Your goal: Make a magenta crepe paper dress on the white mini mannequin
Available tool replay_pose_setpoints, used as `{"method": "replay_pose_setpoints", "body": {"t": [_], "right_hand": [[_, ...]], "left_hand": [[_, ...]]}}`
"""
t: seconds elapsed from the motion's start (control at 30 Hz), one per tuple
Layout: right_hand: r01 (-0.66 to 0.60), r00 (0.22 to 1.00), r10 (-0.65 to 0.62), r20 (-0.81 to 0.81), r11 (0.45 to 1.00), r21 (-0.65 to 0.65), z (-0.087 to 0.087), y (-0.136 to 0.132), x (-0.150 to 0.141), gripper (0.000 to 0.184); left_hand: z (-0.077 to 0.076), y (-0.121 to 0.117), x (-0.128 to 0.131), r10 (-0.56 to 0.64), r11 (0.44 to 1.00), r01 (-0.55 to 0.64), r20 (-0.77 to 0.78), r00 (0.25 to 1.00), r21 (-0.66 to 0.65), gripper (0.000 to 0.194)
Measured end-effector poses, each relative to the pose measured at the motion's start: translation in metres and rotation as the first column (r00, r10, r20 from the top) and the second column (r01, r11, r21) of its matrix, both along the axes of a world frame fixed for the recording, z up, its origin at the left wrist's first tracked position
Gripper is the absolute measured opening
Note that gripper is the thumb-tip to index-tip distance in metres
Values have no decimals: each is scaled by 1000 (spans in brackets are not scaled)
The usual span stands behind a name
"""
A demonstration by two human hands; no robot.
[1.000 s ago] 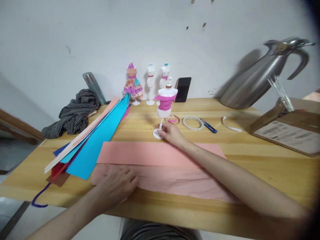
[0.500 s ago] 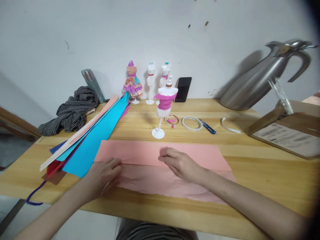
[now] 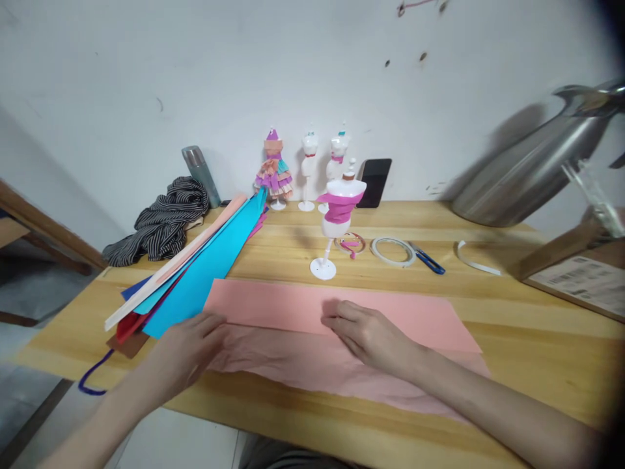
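Pink paper (image 3: 390, 316) lies flat on the wooden table (image 3: 537, 352) in the lower middle of the frame, its long axis running left to right across the picture, one short end pointing toward the fan of coloured sheets at left and the other toward the right edge. It looks folded lengthwise: a smooth upper band sits over a more crumpled lower layer that reaches nearer the table's front edge.

Seen from the head camera, the left hand (image 3: 183, 348) rests palm down on the sheet's left end, fingers spread and pressing near the fold line. The right hand (image 3: 374, 335) lies flat on the middle of the sheet, fingers (image 3: 339, 311) pointing left along the fold. Both hands are open and flat, well apart from each other, neither pinching anything that I can make out.

Just behind the paper, near frame centre, stands a small white mannequin (image 3: 336, 221) in a magenta wrap, upright on its round base. Behind it by the wall stand three more little figures, one in a ruffled dress (image 3: 273, 170). A dark phone (image 3: 374, 182) leans against the wall. Right of the mannequin lie a tape ring (image 3: 392, 251) and blue scissors (image 3: 428, 258). Coloured paper sheets (image 3: 205, 267) slant from lower left up toward centre, with striped cloth (image 3: 163, 218) in the left middle and a steel jug (image 3: 532, 166) at upper right.
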State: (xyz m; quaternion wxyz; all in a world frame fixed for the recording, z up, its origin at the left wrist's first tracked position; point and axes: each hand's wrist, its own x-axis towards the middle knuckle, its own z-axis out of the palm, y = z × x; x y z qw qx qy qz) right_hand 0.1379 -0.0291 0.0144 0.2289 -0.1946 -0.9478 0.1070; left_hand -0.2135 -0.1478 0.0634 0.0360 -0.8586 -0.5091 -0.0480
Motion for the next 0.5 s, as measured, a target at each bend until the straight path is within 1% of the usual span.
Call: {"method": "replay_pose_setpoints", "body": {"t": [0.03, 0.07, 0.1, 0.2, 0.27, 0.37, 0.43, 0.5], "right_hand": [[-12, 1000, 12, 4, 1000, 20, 0, -1, -3, 34], [-29, 1000, 28, 10, 999, 42, -1, -2, -5, 33], [-45, 999, 44, 19, 997, 65, -2, -4, -8, 33], [-71, 996, 64, 62, 991, 112, -9, -8, -12, 36], [-62, 994, 53, 94, 993, 100, -13, -10, -11, 37], [-53, 984, 51, 173, 999, 9, -14, -13, -7, 41], [-45, 974, 59, 218, 997, -70, -12, -15, -4, 45], [-33, 967, 67, 247, 990, -137, -8, -16, -3, 50]], "left_hand": [[-3, 15, 9, -55, 998, 55, -6, 998, 8, 34], [-6, 30, 19, -85, 996, 85, -4, 996, 5, 37], [-8, 46, 27, -86, 996, 86, 4, 996, -13, 37], [-13, 89, 44, -5, 996, 8, 37, 999, -84, 33], [-13, 110, 49, 29, 987, -25, 20, 999, -161, 26], [-10, 127, 51, 89, 969, -88, -4, 996, -230, 14], [-7, 129, 53, 112, 957, -108, 1, 994, -269, 8], [0, 128, 55, 110, 954, -103, 9, 994, -282, 6]]}}
